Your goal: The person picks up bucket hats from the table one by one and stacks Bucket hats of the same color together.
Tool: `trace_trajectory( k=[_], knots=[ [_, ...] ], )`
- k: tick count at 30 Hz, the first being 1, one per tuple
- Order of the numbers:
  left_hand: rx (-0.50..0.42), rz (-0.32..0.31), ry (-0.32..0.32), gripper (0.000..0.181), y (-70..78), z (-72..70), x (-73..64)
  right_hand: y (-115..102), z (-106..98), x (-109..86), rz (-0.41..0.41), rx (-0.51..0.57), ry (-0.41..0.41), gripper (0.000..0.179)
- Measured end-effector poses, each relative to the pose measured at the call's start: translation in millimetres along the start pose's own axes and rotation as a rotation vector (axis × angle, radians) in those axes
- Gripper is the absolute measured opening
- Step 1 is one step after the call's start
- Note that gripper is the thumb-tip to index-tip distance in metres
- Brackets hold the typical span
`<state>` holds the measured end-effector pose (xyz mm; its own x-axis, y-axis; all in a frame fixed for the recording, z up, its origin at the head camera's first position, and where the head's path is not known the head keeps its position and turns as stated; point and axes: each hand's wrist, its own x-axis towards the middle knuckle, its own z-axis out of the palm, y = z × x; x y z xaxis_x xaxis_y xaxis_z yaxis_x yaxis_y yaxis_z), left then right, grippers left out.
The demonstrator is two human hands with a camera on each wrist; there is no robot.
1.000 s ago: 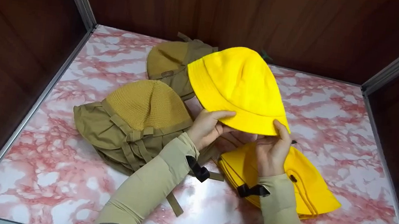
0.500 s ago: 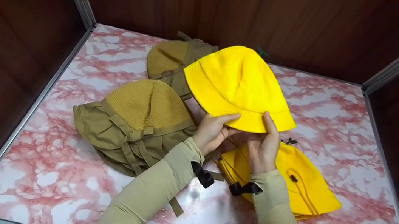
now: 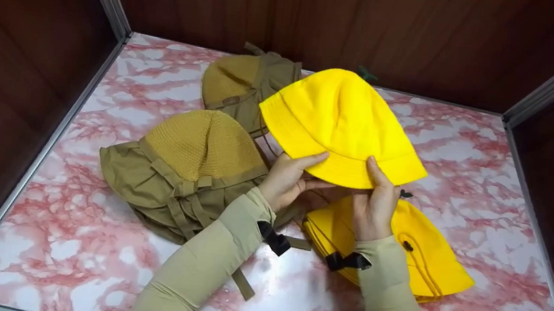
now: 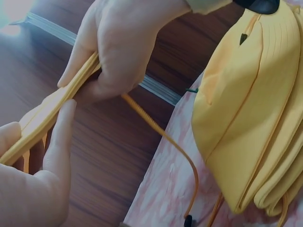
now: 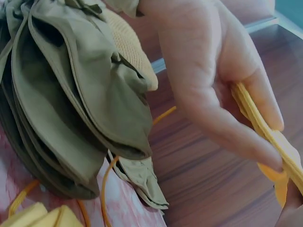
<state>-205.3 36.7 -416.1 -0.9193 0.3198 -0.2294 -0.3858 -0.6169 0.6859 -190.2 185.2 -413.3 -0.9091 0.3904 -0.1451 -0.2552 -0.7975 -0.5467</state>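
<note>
A bright yellow bucket hat [image 3: 348, 116], folded flat, is held up over the table in the head view, crown pointing away. My left hand [image 3: 287, 180] pinches its brim near the middle, thumb on top and fingers beneath. A little to the right, my right hand [image 3: 375, 210] grips the same brim, thumb likewise on top. Edge-on in the left wrist view, the brim [image 4: 78, 85] runs between both hands, and an orange cord [image 4: 161, 130] dangles below. Beneath the right forearm lies a stack of yellow hats [image 3: 429, 253] with an orange cord and a black toggle.
Left of my hands sits a stack of olive hats [image 3: 206, 147] with knitted crowns and loose straps. Another olive hat [image 3: 233, 81] lies behind, partly covered by the yellow one. Brown wooden panels [image 3: 325, 19] enclose the pink marbled table [image 3: 54, 202] on three sides.
My right thumb has shifted left along the brim, and the brim's right corner now reaches further right. The left hand keeps its hold. The stacks stay put.
</note>
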Motion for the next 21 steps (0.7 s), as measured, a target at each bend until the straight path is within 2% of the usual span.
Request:
trace_trajectory(
  k=[5, 10, 17, 21],
  knots=[
    [0.022, -0.003, -0.012, 0.02, 4.4, -5.8, 0.3, -5.5, -4.2, 3.7, -0.003, -0.004, 0.037, 0.032],
    [0.047, 0.006, -0.025, 0.019, 5.8, -9.0, 0.6, -10.2, -7.1, 6.8, -0.01, -0.04, 0.033, 0.031],
    [0.025, 0.033, -0.005, 0.02, 2.9, -5.8, 0.2, -9.5, -7.6, 4.8, 0.017, -0.025, 0.02, 0.029],
    [-0.009, 0.052, 0.016, 0.021, -1.7, -0.9, 0.1, -5.9, -6.0, 0.8, 0.036, 0.007, -0.013, 0.027]
  ],
)
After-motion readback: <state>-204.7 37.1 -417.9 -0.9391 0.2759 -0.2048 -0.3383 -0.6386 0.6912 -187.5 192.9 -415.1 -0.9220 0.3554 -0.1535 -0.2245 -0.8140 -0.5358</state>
